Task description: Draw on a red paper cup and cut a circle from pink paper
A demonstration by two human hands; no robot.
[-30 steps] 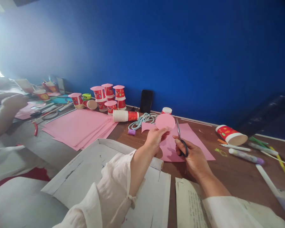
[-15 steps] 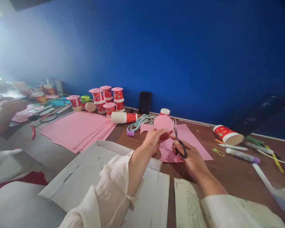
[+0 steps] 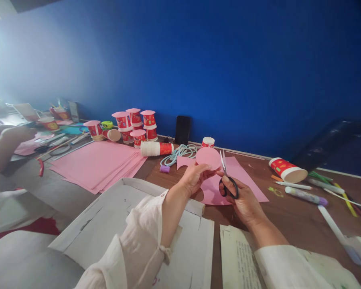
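Observation:
Between the thumb and fingers of my left hand is a pink paper circle, held up above the table. My right hand grips black-handled scissors, fingers through the loops. The blades point upward, slightly parted, beside the circle's right edge. Below both hands lies a pink paper sheet with curved cut-outs along its edge. Just behind the circle stands a red and white paper cup.
Left are a stack of pink paper, pink-topped cups, nested cups and pale blue cord. A phone leans on the wall. Right are a tipped cup and glue stick. A co-worker's hand is far left.
The scissors have turned a little and their blades have parted slightly more by the circle's edge. The paper circle has shifted slightly right. My grip on both is unchanged.

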